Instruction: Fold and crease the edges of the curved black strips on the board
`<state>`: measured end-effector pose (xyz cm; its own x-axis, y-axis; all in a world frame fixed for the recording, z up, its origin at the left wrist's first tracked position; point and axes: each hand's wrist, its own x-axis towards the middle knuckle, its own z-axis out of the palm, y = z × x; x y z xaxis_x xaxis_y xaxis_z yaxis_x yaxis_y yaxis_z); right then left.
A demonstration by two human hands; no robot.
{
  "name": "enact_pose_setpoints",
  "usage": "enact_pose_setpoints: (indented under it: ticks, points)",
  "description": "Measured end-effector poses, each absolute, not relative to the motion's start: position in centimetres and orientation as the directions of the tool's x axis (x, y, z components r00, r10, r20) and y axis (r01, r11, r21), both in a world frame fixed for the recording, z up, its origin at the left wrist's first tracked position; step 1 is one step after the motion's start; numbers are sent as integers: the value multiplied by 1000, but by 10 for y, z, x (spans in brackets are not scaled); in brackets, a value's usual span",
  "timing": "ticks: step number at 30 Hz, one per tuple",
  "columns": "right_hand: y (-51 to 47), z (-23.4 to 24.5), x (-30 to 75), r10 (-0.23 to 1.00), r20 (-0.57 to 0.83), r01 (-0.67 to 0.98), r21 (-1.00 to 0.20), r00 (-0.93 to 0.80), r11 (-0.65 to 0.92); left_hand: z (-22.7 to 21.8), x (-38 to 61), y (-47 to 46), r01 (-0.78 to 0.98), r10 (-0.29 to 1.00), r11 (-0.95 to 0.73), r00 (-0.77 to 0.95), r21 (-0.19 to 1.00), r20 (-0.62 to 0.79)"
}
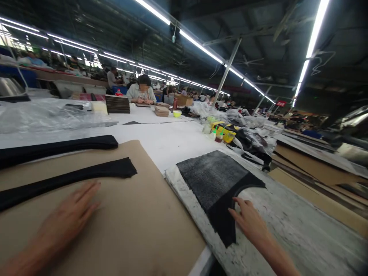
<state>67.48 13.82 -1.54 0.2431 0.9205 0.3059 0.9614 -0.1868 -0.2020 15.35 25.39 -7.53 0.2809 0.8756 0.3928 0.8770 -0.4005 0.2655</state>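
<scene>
My right hand (pixel 248 216) has its fingers apart at the inner curved edge of a dark fabric piece (pixel 214 180). That piece lies flat on a worn grey-white board (pixel 287 222) and has a greyish, fuzzy-looking upper part and a blacker lower part. My left hand (pixel 73 211), a little blurred, is stretched out over a brown cardboard sheet (pixel 126 214). Just beyond its fingertips lies a long black curved strip (pixel 86 172), and a second black strip stack (pixel 71 147) rests farther back on the cardboard. Neither hand grips anything that I can see.
Behind the cardboard runs a white tabletop (pixel 169 138). A person (pixel 142 92) sits at its far side near a stack of dark brown pieces (pixel 117 104). Clear plastic (pixel 43 115) lies at left. Bottles, a yellow container (pixel 228 135) and cardboard sheets (pixel 319 163) are at right.
</scene>
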Motion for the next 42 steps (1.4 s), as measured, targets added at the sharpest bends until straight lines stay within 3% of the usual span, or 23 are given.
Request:
enact_pose_setpoints:
  ticks: [3,6,13,17,20,23,32,42]
  points:
    - [121,-29,685,910,259,909,-354,322,-221,-61,255,234,768,825,-559,479,312,300]
    - [122,-36,682,900,227,844,-486,371,-225,-41,344,213,592,689,-723,648,355,323]
    - [117,-38,685,916,171,732,-661,364,-168,-21,436,185,372,534,-819,773,437,342]
    - [102,-29,682,972,174,730,-683,156,5,-23,444,171,308,499,-825,790,474,356]
    - [96,-20,684,983,178,767,-625,-44,147,-27,446,162,315,519,-809,779,497,351]
    - [99,-13,689,984,126,799,-575,-129,179,-31,448,154,302,506,-816,786,494,355]
    - [121,-13,702,998,57,691,-723,23,26,-30,470,141,297,439,-871,829,391,347]
    - [131,-8,721,989,-105,588,-808,-104,-24,-27,496,145,437,514,-857,709,272,483]
